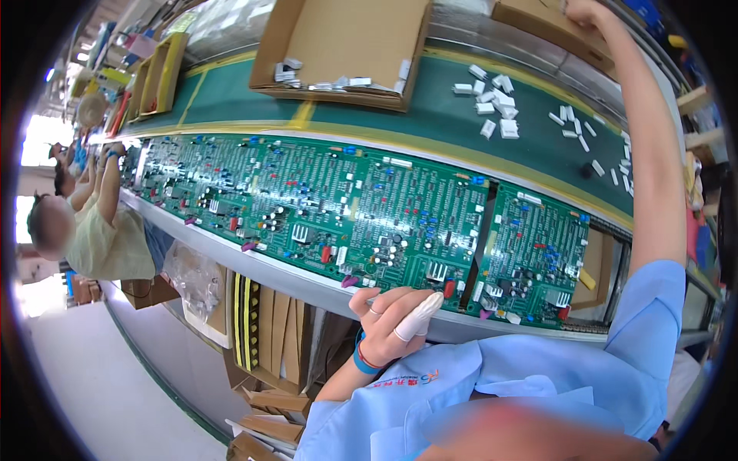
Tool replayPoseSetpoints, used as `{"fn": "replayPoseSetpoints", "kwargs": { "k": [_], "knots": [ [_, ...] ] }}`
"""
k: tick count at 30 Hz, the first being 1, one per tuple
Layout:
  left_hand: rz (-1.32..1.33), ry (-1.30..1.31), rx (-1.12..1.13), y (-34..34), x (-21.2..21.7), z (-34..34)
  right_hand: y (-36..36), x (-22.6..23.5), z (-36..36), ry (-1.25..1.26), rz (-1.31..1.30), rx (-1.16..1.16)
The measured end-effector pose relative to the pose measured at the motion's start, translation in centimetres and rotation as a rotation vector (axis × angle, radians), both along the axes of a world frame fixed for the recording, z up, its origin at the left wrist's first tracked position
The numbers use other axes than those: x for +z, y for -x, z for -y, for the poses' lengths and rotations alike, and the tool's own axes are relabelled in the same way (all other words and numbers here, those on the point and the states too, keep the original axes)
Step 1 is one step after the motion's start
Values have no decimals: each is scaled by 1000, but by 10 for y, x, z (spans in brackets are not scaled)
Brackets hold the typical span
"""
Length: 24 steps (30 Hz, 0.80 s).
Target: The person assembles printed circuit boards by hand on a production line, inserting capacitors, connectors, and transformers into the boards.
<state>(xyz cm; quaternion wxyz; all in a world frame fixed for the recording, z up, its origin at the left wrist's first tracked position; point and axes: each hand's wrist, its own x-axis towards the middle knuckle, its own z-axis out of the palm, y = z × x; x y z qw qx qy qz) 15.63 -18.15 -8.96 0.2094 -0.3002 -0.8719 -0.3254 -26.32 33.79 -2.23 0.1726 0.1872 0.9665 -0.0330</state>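
My left hand [393, 321] is at the near edge of a row of green circuit boards, beside a board [419, 219] crowded with components. White finger cots cover the fingers on its right side. Those fingers are bent and pressed together; anything between them is hidden. My right arm stretches far across to the upper right, where my right hand [588, 12] is at a cardboard box [550, 27]. Its fingers curl at the box, partly cut off by the picture's edge, and what they grip cannot be made out. Another circuit board [530, 250] lies to the right, beyond a narrow gap.
White block-shaped parts [503, 104] lie scattered on the green bench strip beyond the boards. A shallow cardboard box [350, 46] holds more along its near side. A metal rail [284, 273] runs along the near side. Farther left, a co-worker [115, 238] reaches toward the row.
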Motion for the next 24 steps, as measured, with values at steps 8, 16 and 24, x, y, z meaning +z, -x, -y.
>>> {"fn": "replayPoseSetpoints", "kwargs": {
  "k": [8,16,24],
  "knots": [
    [32,-86,29,-7,-7,4,-8,-24,-14,-261,-430,35],
    [-51,-124,-5,-1,-8,-8,-8,-19,-107,-211,-348,-26],
    [-60,-115,73,-8,-12,-1,-119,49,-1,1306,-786,109]
  ]
}}
